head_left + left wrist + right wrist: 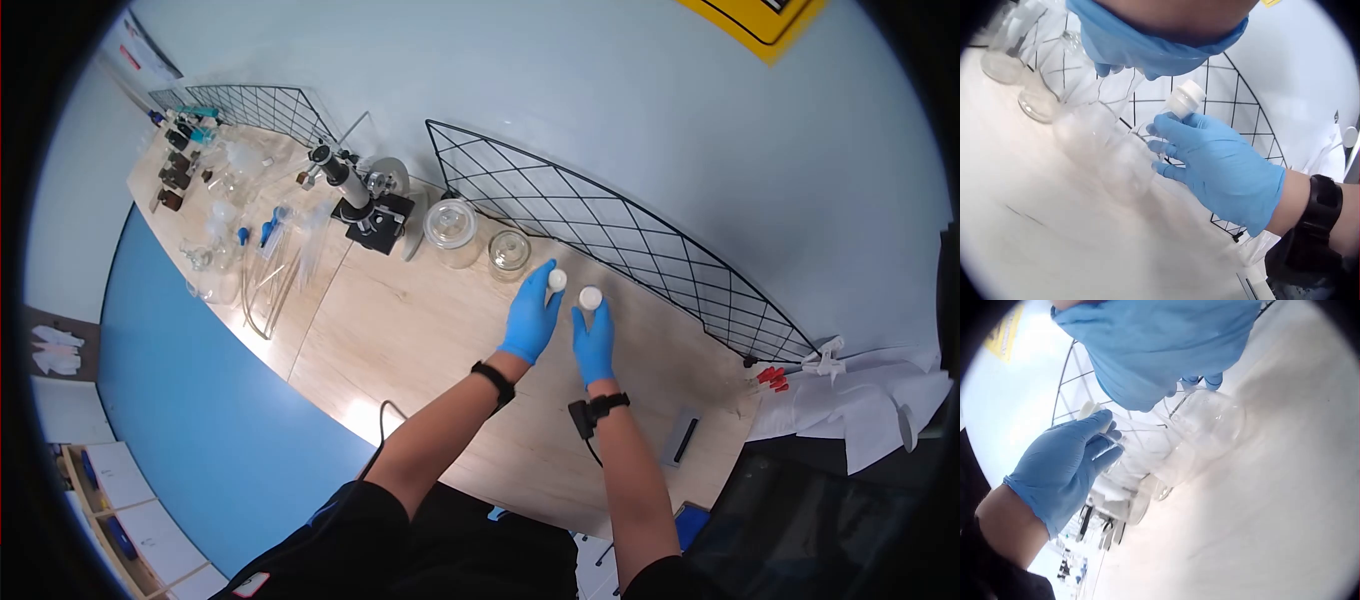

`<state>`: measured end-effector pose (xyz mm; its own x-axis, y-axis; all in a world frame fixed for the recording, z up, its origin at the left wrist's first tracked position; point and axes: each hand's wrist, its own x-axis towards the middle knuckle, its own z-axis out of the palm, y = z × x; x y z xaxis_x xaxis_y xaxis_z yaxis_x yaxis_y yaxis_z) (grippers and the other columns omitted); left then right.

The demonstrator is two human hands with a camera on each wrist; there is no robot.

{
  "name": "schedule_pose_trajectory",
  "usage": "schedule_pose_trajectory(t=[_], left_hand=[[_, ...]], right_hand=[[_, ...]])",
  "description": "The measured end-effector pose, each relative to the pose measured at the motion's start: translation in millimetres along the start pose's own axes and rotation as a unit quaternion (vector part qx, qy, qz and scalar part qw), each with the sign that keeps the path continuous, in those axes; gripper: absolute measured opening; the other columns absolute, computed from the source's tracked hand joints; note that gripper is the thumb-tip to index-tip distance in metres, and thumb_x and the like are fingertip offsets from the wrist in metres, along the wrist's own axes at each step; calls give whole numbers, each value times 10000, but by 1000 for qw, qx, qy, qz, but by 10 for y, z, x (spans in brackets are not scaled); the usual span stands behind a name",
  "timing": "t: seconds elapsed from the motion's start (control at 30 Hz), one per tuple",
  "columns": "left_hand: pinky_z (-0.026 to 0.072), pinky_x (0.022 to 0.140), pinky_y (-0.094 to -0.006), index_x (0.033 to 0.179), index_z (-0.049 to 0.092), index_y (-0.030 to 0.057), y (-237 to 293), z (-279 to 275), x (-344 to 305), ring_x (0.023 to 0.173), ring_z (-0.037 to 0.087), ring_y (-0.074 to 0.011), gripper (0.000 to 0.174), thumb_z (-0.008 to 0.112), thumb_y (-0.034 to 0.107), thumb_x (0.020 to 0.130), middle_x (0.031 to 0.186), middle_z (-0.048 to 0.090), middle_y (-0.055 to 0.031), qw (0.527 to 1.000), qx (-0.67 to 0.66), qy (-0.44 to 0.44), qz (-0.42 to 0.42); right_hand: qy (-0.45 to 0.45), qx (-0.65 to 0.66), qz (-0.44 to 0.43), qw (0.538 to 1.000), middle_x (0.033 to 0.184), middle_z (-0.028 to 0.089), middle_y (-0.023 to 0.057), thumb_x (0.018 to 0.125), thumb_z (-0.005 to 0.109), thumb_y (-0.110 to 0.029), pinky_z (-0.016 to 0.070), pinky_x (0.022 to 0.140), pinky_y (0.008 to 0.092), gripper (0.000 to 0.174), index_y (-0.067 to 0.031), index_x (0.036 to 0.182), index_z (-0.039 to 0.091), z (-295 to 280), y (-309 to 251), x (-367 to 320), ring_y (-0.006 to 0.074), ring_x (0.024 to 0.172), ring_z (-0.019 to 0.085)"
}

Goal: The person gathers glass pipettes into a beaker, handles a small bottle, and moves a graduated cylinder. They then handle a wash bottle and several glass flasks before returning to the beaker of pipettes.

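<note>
Both hands wear blue gloves and are side by side over the wooden table [400, 340]. My left hand [530, 318] grips a clear flask [1154, 450] by its neck, just below a white stopper [557, 281]. Another clear flask [1125, 165], also topped with a white stopper [591, 298], has its neck between the thumb and fingers of my right hand [594, 345]. In the head view the hands and stoppers hide most of both flasks. The wrist views show their wide bodies close together, low over the tabletop.
A small lidded glass jar [509, 256] and a larger one [450, 235] stand left of the hands, beside a microscope [368, 212]. A black wire mesh [600, 225] lines the table's back edge. Assorted glassware [225, 215] crowds the far left; red clips [772, 378] lie at right.
</note>
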<state>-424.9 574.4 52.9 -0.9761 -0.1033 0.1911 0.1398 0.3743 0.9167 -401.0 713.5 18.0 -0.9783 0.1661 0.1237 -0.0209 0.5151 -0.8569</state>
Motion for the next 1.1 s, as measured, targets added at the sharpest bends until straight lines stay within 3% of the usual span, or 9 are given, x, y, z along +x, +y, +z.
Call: schedule_pose_trajectory(t=[0.07, 0.17, 0.27, 0.43, 0.63, 0.7, 0.83, 1.03, 1.1], left_hand=[[469, 954, -366, 1376, 454, 49, 47, -336, -121, 1167, 574, -310, 541, 661, 89, 878, 1258, 589, -181, 999, -4, -3, 43], [471, 950, -381, 1409, 423, 59, 95, -868, -263, 1161, 564, -332, 571, 646, 83, 883, 1275, 568, -182, 999, -29, -15, -24], [479, 937, -368, 1424, 415, 82, -47, -1298, -275, 1131, 580, -324, 586, 644, 71, 884, 1266, 574, -172, 1000, 20, 3, -15], [491, 914, -366, 1423, 435, 139, -415, -1760, -106, 1082, 596, -308, 597, 642, 34, 872, 1223, 590, -155, 984, 141, -23, 106], [481, 943, -359, 1394, 456, 95, -721, -1878, 53, 1114, 589, -305, 556, 650, 58, 875, 1269, 573, -165, 989, 137, 7, 62], [474, 958, -360, 1355, 482, 54, -775, -1820, 74, 1156, 578, -299, 517, 670, 100, 876, 1307, 560, -159, 995, 39, 93, -18], [476, 960, -362, 1327, 495, 26, -889, -1812, 167, 1190, 564, -293, 509, 691, 133, 870, 1320, 558, -154, 996, 44, 75, -34], [480, 949, -346, 1269, 551, 2, -992, -1786, 217, 1121, 612, -267, 488, 732, 156, 842, 1222, 630, -142, 994, 50, 69, -62], [485, 929, -331, 1236, 587, 3, -993, -1763, 206, 1078, 631, -234, 480, 763, 148, 814, 1156, 662, -133, 990, -16, 87, -107]], right_hand=[[-24, -42, -2, 999, 1259, 564, 191, 897, 641, -114, 444, 974, 395, 441, -4, 1296, 485, 9, -259, -163, 321, 1166, 556], [-76, -37, -22, 996, 1289, 544, 195, 912, 621, -126, 433, 995, 400, 447, -8, 1316, 471, 224, -476, -406, 336, 1189, 536], [-102, -9, -26, 994, 1287, 542, 202, 920, 609, -125, 432, 996, 403, 448, -10, 1326, 460, 608, -607, -476, 345, 1188, 533], [-110, 21, -53, 992, 1285, 540, 208, 931, 599, -145, 439, 984, 410, 447, -11, 1331, 451, 1164, -830, -320, 355, 1186, 531], [-95, 18, -77, 992, 1282, 546, 198, 933, 603, -178, 446, 975, 414, 454, -16, 1328, 450, 1478, -957, -94, 354, 1179, 536], [-93, 20, -69, 993, 1282, 547, 194, 930, 605, -181, 448, 972, 413, 456, -19, 1327, 450, 1525, -934, -42, 353, 1177, 538], [-99, 20, -87, 991, 1263, 556, 188, 909, 633, -190, 459, 955, 416, 476, -26, 1317, 451, 1549, -870, -22, 358, 1159, 542], [-93, 11, -92, 991, 1252, 555, 191, 883, 662, -185, 458, 953, 422, 498, -27, 1307, 452, 1531, -825, -77, 368, 1149, 539], [-86, 16, -98, 991, 1256, 552, 191, 880, 664, -183, 456, 955, 423, 502, -28, 1308, 451, 1525, -839, -63, 369, 1152, 536]])
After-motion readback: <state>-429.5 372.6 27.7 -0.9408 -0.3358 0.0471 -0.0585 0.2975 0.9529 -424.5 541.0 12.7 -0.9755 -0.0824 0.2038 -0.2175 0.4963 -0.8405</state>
